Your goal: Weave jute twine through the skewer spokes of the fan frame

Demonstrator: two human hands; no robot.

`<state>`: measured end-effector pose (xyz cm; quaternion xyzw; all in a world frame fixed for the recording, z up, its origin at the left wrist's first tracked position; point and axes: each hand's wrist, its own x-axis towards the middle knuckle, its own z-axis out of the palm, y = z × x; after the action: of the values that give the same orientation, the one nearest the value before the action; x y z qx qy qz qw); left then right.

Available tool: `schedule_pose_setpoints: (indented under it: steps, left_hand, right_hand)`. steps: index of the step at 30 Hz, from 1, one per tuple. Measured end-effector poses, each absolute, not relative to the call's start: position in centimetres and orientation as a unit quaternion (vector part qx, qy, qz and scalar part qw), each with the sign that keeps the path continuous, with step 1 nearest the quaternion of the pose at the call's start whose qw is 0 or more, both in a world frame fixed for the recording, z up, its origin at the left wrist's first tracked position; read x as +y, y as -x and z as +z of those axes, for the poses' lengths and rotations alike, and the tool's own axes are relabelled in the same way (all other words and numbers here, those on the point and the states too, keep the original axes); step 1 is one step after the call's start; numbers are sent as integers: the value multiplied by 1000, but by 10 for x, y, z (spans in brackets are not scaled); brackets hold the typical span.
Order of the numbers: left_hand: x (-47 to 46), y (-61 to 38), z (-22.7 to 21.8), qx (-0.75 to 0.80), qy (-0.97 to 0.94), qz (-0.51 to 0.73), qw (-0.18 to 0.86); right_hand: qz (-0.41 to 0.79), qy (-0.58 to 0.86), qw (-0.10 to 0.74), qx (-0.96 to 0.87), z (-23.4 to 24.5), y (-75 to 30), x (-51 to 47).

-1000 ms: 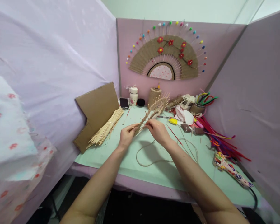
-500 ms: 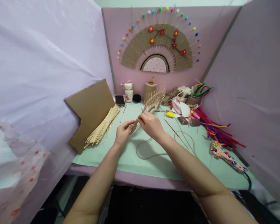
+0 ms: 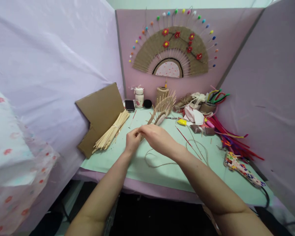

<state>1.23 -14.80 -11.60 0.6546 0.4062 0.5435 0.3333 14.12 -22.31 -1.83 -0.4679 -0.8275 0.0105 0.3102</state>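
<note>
My left forearm (image 3: 108, 186) and right forearm (image 3: 204, 173) slant inward over the near edge of the counter (image 3: 167, 180). My left grip (image 3: 132, 141) is curled in a pinch; my right grip (image 3: 156, 136), back upward, arches across to meet it, fingertips hidden.

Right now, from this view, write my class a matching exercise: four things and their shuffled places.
1. Fan-shaped stick weaving
2. Bundle of thin sticks
3. Floral glue gun
4. White bottle

A. Between phone and black round object
B. In the left hand, right hand close by
C. On the right of the table
D. In front of brown cardboard

Pairs: 1-B; 2-D; 3-C; 4-A
</note>
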Motion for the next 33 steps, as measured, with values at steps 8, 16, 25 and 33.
schedule_pose_setpoints:
  steps: [8, 16, 25, 33]
  left_hand:
    - [-152, -14, -113, 388, -649, 552, 351]
    - [-151, -15, -115, 366, -618, 558, 415]
    - [-146, -10, -114, 354, -646, 535, 414]
    - [-140, -8, -114, 357, -626, 538, 438]
  right_hand:
    - [57, 480, 484, -730, -36, -142, -208]
    - [364, 509, 652, -429, -68, -186, -186]
    - [391, 537, 576, -477, -80, -191, -168]
    - [410, 481, 509, -585, -79, -173, -170]
